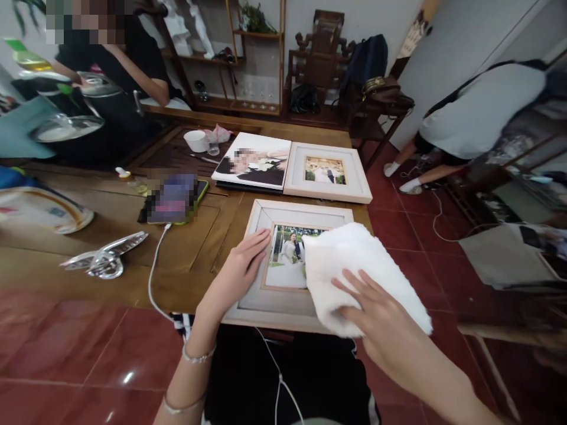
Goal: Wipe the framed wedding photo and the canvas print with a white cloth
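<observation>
A pale wooden picture frame (277, 319) with a wedding photo (283, 265) lies flat at the table's near edge. My left hand (243, 262) rests on the left side of this frame, fingers stretched out and holding nothing. In my right hand (376, 313) is a folded white cloth (354, 254), pressed against the right part of the frame. The cloth covers much of the photo's right side and hangs past the frame's right edge.
Behind lie a second framed photo (361, 189) and a photo panel (248, 141). A phone (175, 198) on a white cable (155, 265), a shiny metal object (104, 257) and a white cup (195, 140) are left. One person (142, 59) sits opposite; another (482, 112) bends over at right.
</observation>
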`<move>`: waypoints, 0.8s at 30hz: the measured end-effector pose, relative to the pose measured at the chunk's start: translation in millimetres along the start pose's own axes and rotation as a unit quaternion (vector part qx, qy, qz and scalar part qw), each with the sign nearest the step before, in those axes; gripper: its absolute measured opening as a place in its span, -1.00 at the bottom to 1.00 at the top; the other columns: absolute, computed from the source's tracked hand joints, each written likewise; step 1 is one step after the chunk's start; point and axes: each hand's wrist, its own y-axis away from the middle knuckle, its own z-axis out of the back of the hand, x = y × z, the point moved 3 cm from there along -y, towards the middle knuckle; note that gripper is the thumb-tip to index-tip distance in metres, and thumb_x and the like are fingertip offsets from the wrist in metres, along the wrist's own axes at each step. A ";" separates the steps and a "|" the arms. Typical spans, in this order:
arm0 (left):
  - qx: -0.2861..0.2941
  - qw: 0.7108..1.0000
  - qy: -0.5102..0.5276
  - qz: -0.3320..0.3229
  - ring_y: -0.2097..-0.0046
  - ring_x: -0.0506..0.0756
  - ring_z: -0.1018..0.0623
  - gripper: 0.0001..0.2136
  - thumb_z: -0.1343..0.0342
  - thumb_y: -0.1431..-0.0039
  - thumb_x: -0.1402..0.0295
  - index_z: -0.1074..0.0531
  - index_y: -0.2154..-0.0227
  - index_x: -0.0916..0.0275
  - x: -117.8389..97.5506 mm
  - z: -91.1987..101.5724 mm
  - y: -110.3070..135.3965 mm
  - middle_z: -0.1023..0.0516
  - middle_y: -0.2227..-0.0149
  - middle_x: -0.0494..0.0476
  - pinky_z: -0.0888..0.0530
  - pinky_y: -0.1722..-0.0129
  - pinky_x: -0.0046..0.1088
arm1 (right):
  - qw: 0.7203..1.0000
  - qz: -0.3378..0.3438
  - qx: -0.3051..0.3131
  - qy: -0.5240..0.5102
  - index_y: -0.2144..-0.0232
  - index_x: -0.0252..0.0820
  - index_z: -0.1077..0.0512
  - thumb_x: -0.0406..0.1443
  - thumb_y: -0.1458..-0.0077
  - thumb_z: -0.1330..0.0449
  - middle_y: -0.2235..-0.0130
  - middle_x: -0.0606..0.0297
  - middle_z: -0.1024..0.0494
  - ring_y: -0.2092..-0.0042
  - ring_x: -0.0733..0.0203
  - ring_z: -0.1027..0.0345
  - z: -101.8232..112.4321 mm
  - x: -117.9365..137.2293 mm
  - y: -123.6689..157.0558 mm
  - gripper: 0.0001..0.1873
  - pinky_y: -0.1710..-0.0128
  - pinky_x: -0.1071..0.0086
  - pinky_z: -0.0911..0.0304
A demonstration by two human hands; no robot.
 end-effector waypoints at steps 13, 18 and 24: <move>0.042 0.999 -0.002 -0.022 -0.35 0.19 -0.25 -0.61 0.16 -0.40 0.37 -0.31 -0.22 0.19 9.2 -6.0 0.1 -0.29 -0.31 0.24 -0.25 -0.29 0.00 | 0.977 -0.201 -0.064 -0.031 -0.09 -0.33 -0.44 -0.59 0.14 0.02 -0.27 -0.07 -0.32 -0.39 -0.05 0.07 -14.5 -36.8 -60.1 -0.30 -0.36 -0.07 0.05; 0.001 0.999 -0.016 -0.029 -0.32 0.20 -0.31 -0.61 0.14 -0.39 0.35 -0.37 -0.18 0.28 13.7 -8.7 -1.8 -0.36 -0.26 0.28 -0.28 -0.28 0.00 | 0.977 -0.185 -0.099 -0.022 -0.09 -0.35 -0.45 -0.61 0.12 0.01 -0.29 -0.02 -0.30 -0.39 -0.11 0.06 -23.0 -47.3 -77.3 -0.31 -0.38 -0.08 0.15; -0.015 0.998 -0.012 -0.057 -0.27 0.23 -0.38 -0.61 0.10 -0.36 0.33 -0.46 -0.09 0.41 20.2 -10.6 -9.7 -0.44 -0.18 0.37 -0.29 -0.30 -0.08 | 0.989 -0.135 -0.024 -0.056 -0.01 -0.29 -0.52 -0.63 0.18 0.04 -0.27 0.05 -0.33 -0.37 -0.12 0.01 -13.5 29.7 -7.3 -0.30 -0.37 -0.09 0.09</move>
